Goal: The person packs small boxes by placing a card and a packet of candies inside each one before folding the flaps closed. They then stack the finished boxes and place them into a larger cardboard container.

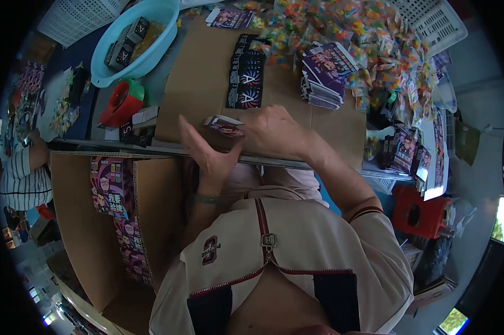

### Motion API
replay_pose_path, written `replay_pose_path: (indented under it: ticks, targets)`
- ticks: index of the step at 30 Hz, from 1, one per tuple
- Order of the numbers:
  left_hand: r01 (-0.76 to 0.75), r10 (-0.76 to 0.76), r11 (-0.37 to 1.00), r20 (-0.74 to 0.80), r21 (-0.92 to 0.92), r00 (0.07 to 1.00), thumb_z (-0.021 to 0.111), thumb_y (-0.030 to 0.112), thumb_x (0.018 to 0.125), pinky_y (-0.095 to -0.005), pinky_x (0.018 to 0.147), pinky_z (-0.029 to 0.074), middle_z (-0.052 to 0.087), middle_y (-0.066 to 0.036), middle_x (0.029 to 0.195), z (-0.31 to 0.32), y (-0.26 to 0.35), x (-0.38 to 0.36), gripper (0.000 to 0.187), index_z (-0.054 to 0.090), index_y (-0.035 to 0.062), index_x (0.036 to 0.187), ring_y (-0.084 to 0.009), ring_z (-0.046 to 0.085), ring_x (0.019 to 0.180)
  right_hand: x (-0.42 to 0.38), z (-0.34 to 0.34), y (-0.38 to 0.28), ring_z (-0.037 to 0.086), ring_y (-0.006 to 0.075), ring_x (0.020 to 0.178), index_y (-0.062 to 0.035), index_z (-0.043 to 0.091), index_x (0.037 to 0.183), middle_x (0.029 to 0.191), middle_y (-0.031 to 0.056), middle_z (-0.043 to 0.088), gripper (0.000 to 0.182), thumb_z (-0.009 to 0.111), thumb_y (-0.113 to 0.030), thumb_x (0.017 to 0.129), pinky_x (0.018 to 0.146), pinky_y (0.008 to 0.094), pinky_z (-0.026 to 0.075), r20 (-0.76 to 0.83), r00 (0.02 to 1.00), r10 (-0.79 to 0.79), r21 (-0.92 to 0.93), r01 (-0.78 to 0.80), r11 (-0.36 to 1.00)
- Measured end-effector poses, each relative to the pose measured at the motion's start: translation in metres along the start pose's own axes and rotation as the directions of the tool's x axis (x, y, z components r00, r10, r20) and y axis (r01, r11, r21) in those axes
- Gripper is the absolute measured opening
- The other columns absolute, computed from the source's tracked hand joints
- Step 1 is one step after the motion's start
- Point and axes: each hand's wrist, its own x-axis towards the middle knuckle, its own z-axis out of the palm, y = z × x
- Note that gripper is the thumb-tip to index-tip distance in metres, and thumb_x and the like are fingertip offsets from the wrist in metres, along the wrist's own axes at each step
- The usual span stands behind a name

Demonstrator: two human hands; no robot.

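Observation:
A small printed card box (225, 128) with purple artwork is tilted above the cardboard near the table's front edge. My right hand (277, 131) has curled fingers at the box's right end and grips it; the fingertips are partly hidden. Just below and left of the box, my left hand (211, 156) is open, with thumb and fingers spread. Beyond the hands lies a row of black packs (245, 78) with a white letter A and a starburst. A stack of flat purple printed boxes (325, 67) stands to the right of that row.
Many candy-coloured small clear bags (341, 28) are heaped at the back right. A blue basin (100, 61) holds black packs. Beside it sits a red tape dispenser (117, 105). An open carton (73, 223) with purple boxes stands at my left. Farther left is another person's arm (38, 151).

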Motion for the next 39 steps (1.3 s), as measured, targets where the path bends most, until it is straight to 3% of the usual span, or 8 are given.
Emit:
replay_pose_path:
  ticks: [8,10,14,27,31,34,36,39]
  targets:
    - [0.293,-0.304,0.918,0.003,-0.269,0.953,0.089,0.029,0.061,-0.0491,0.109,0.03,0.029,-0.03,0.144,0.027,-0.013,-0.009,0.124,0.009,-0.0079,0.147,-0.0432,0.033,0.133,0.035,-0.017,0.029,0.066,0.0335,0.079,-0.0031,0.065,0.093,0.085,0.0178,0.066,0.023,0.066,-0.021,0.079,0.07,0.0428,0.052,0.15,0.988,0.025,0.244,-0.062,0.968]
    - [0.336,-0.345,0.908,0.008,-0.25,0.938,0.089,0.027,0.061,-0.0481,0.109,0.031,0.029,-0.03,0.144,0.026,-0.006,-0.011,0.123,0.009,-0.0083,0.147,-0.0425,0.034,0.133,0.049,-0.024,0.081,0.065,0.0344,0.093,-0.0053,0.066,0.096,0.096,0.0178,0.068,0.024,0.061,-0.027,0.087,0.08,0.048,0.049,-0.193,0.98,-0.043,-0.364,-0.03,0.931]
    - [0.311,-0.319,0.919,0.004,-0.244,0.948,0.088,0.023,0.061,-0.0479,0.104,0.037,0.038,-0.03,0.135,0.022,-0.011,-0.006,0.115,0.017,-0.0102,0.144,-0.0413,0.043,0.124,0.067,-0.057,0.155,0.059,0.0314,0.109,-0.0064,0.069,0.097,0.105,0.0124,0.066,0.026,0.064,-0.026,0.08,0.089,0.0485,0.044,-0.067,0.927,0.368,-0.778,-0.28,0.562]
    - [0.364,-0.369,0.855,0.061,-0.369,0.927,0.09,0.021,0.057,-0.0459,0.096,0.041,0.044,-0.024,0.125,0.028,-0.013,-0.019,0.104,0.029,-0.0065,0.137,-0.0385,0.048,0.114,0.063,-0.081,0.132,0.067,0.0355,0.089,-0.0045,0.069,0.085,0.09,0.0199,0.068,0.015,0.057,-0.013,0.083,0.074,0.0455,0.054,-0.21,0.913,0.35,-0.523,-0.407,0.749]
    - [0.331,-0.347,0.87,0.025,-0.365,0.938,0.091,0.021,0.057,-0.0455,0.097,0.041,0.043,-0.024,0.126,0.025,-0.012,-0.01,0.105,0.029,-0.0059,0.137,-0.0376,0.047,0.116,0.042,-0.036,0.081,0.066,0.0344,0.074,-0.0026,0.067,0.092,0.079,0.0167,0.066,0.02,0.068,-0.018,0.079,0.069,0.041,0.052,-0.033,0.984,0.172,0.046,-0.171,0.984]
    - [0.301,-0.314,0.891,0.018,-0.34,0.949,0.091,0.021,0.057,-0.0456,0.097,0.041,0.043,-0.023,0.126,0.022,-0.01,-0.008,0.105,0.029,-0.0058,0.137,-0.0376,0.048,0.116,0.037,0.013,0.068,0.065,0.0321,0.086,-0.0039,0.066,0.104,0.092,0.0145,0.068,0.035,0.074,-0.022,0.076,0.078,0.0418,0.051,0.128,0.963,0.237,0.165,-0.257,0.952]
    - [0.281,-0.291,0.906,0.015,-0.317,0.956,0.091,0.021,0.057,-0.0457,0.098,0.041,0.043,-0.023,0.127,0.023,-0.01,-0.009,0.106,0.028,-0.0057,0.138,-0.0377,0.048,0.116,0.033,0.045,0.066,0.059,0.0318,0.109,-0.0067,0.064,0.113,0.115,0.0121,0.064,0.045,0.076,-0.025,0.074,0.09,0.0463,0.044,-0.373,0.909,0.186,-0.234,-0.286,0.929]
    - [0.277,-0.293,0.902,0.002,-0.33,0.956,0.091,0.021,0.057,-0.0458,0.097,0.042,0.043,-0.023,0.127,0.025,-0.011,-0.011,0.106,0.028,-0.0054,0.138,-0.0378,0.048,0.115,0.027,0.057,0.066,0.05,0.0314,0.12,-0.0079,0.061,0.12,0.127,0.0104,0.057,0.053,0.077,-0.024,0.072,0.096,0.0492,0.039,-0.223,0.907,0.356,-0.059,-0.377,0.924]
